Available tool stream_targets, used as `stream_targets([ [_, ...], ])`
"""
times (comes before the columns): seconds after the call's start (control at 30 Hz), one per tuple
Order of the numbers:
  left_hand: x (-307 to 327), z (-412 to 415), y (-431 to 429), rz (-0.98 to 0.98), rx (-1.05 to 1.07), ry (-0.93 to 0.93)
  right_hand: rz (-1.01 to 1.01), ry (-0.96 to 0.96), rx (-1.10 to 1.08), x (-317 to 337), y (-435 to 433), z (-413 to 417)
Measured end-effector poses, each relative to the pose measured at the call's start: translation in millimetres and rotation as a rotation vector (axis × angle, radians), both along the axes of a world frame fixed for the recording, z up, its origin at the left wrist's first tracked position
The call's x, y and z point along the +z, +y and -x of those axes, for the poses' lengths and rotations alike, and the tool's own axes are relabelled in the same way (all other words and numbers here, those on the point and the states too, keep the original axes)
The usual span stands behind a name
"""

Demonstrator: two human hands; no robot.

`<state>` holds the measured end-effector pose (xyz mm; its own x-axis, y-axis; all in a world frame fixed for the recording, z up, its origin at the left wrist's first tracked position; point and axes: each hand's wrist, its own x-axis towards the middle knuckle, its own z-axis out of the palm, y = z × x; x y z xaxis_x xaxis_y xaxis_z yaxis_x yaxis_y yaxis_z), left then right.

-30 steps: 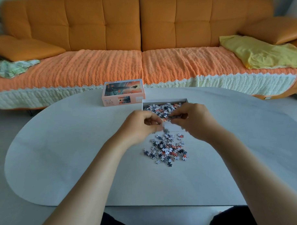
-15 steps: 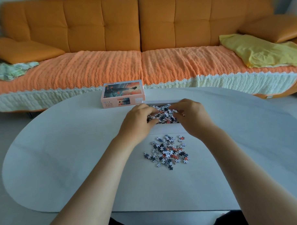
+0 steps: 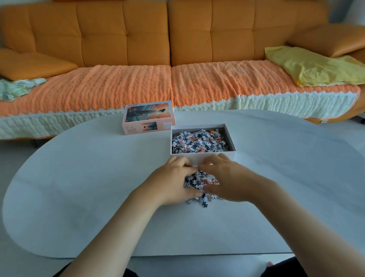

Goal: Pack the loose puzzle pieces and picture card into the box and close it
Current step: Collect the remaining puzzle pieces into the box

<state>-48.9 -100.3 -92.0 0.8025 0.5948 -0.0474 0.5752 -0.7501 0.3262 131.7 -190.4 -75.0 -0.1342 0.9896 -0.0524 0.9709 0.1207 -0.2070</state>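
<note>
My left hand [image 3: 172, 182] and right hand [image 3: 227, 178] curl round the pile of puzzle pieces [image 3: 196, 182] and cover most of it, so I cannot see how many lie beneath. The small print on the box lid [image 3: 147, 117] is too fine to read. Both my forearms [image 3: 110, 234] run off the bottom edge.

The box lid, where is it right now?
In the head view, the box lid sits at the table's far edge, just left of the open box, in front of the sofa.
</note>
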Motion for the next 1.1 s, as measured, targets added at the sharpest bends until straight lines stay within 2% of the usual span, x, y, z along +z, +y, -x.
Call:
stream_targets([
  [0.2,4,3,0,0.136,0.027,-0.076,0.044,0.118,-0.035,8,-5,-6],
  [0.37,2,3,-3,0.124,0.012,-0.038,0.119,0.038,-0.092,7,-11,-9],
  [0.5,4,-2,-6,0.121,0.047,-0.099,0.065,0.092,-0.070,4,-3,2],
  [0.7,7,-3,-5,0.157,0.065,-0.142,0.003,0.211,-0.158,4,0,7],
  [1.1,11,-2,1,0.215,0.104,-0.220,0.001,0.215,-0.182,8,3,10],
])
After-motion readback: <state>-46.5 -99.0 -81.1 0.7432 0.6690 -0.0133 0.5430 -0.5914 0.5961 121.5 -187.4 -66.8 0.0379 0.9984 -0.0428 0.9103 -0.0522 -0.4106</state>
